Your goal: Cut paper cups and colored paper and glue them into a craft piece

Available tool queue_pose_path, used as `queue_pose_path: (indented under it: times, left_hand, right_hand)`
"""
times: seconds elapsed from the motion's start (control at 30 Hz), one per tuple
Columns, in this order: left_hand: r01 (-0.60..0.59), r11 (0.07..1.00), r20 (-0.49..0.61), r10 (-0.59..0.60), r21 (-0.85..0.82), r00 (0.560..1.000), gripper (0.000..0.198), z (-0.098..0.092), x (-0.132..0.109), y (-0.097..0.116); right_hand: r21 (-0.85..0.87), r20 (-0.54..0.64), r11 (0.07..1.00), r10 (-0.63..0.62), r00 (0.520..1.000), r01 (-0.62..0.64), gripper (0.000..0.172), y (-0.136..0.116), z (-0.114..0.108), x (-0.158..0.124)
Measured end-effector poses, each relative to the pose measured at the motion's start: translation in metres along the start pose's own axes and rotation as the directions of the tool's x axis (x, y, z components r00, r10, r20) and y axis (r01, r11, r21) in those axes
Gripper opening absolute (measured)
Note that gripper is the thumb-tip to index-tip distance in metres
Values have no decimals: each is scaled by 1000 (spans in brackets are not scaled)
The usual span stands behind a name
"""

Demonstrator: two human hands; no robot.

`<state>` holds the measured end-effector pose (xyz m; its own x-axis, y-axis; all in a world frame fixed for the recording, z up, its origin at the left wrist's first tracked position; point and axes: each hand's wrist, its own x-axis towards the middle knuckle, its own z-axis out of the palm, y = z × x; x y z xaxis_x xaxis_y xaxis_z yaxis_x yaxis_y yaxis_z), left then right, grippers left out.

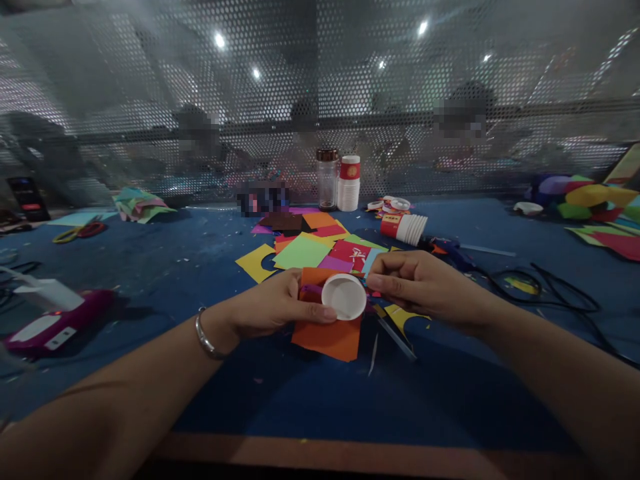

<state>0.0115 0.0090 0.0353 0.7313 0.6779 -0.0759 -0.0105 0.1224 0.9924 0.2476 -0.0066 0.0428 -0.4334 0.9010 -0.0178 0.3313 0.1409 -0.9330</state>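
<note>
My left hand [267,305] holds a paper cup [345,298], thumb over its rim, white interior facing me, above orange paper [325,343]. I judge the cup light, thin-walled and easily crushed, with fair grip; best held gently around its side below the rim. My right hand [420,287] has curled fingers, tips near the rim; whether they pinch anything, I cannot tell. Count, left to right: one magenta power strip [73,320], one held cup, one clear bottle [327,185], one upright cup stack [349,193], one lying cup stack [401,228], one glue gun [453,253].
</note>
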Motion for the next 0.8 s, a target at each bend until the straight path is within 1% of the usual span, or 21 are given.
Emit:
queue_pose_path:
  times: [0.17,0.3,0.43,0.57,0.63,0.8]
  left_hand:
    - [38,999,19,-38,17,999,12,-7,-1,-4]
    - [55,997,1,-55,45,998,14,-9,0,-4]
    - [96,995,-12,-96,-18,995,17,-4,2,0]
    - [115,989,-33,-119,-93,992,15,-2,4,1]
    - [114,988,-27,-118,-104,993,13,-2,4,0]
    - [72,994,18,-70,-80,997,9,0,4,-1]
  right_hand:
    - [5,3,1000,-4,1000,4,41,-5,1,-1]
    - [24,-47,999,32,998,-31,44,-9,3,-1]
    - [153,-129,985,96,987,-76,49,-6,5,1]
    - [288,-195,956,113,974,-54,53,-3,9,3]
    - [305,-190,951,118,975,-56,53,-4,11,3]
    - [280,-113,957,105,988,-69,49,-3,16,3]
